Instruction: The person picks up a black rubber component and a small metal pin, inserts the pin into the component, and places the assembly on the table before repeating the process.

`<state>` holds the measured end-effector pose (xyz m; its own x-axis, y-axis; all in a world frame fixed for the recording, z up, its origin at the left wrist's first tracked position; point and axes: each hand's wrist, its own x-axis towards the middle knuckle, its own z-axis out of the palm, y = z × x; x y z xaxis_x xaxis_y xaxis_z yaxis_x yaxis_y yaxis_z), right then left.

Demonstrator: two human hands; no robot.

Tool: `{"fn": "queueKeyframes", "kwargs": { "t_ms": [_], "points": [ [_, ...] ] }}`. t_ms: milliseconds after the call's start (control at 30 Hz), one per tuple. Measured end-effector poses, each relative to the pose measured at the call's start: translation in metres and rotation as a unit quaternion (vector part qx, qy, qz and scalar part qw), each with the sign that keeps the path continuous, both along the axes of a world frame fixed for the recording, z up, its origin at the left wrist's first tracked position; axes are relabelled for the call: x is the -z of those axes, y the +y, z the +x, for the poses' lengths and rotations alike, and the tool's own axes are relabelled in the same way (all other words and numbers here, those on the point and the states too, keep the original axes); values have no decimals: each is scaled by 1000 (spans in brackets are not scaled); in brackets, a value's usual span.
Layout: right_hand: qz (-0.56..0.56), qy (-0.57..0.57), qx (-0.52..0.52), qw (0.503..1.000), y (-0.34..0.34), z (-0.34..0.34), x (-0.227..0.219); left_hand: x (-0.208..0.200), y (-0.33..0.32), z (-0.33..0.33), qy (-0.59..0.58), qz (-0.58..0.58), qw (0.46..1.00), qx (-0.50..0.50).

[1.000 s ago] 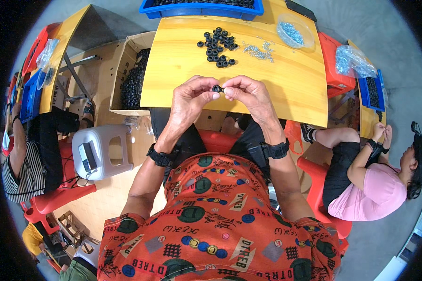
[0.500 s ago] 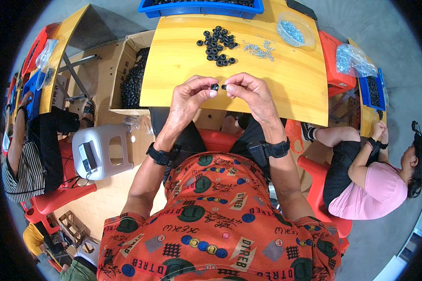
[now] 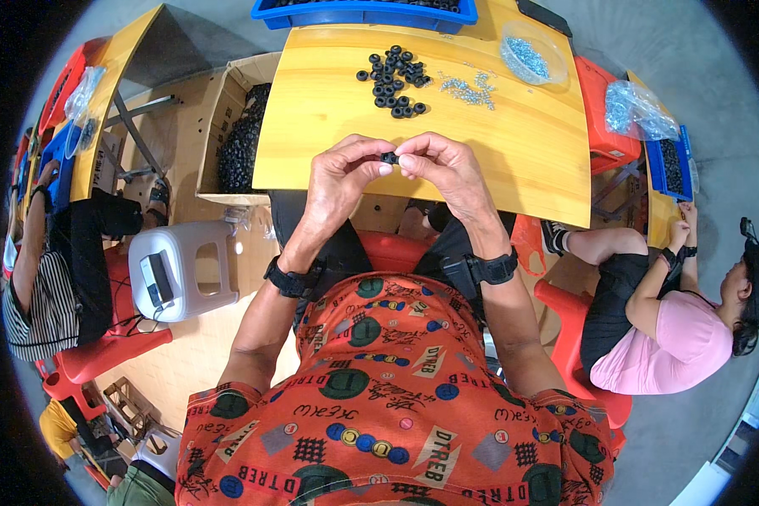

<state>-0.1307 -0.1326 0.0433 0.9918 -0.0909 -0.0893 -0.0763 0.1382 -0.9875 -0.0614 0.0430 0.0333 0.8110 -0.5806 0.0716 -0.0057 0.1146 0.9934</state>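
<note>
Pinching a small black part (image 3: 390,158) between thumb and forefinger of the left hand (image 3: 344,173), above the near portion of the yellow table (image 3: 514,152). Gripping its other end with the pinched fingertips of the right hand (image 3: 447,169); impossible to tell whether as one piece or as two together. Apparently working the part between both pinches. For doing this well, better to be steadying with the left, pressing lightly with the right, and lining up straight rather than tilting. Wise to be working over the table, catching any slip there instead of losing it past the near edge. Having loose black rings (image 3: 388,88) and scattered silvery bits (image 3: 472,91) lying on the table's far half.
</note>
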Motion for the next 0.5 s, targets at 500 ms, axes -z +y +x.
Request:
{"fn": "queueKeyframes", "kwargs": {
  "t_ms": [500],
  "points": [
    [65, -22, -1, 998, 8, 0, 0, -7, 5, -5, -128, 36, 991, -31]
  ]
}}
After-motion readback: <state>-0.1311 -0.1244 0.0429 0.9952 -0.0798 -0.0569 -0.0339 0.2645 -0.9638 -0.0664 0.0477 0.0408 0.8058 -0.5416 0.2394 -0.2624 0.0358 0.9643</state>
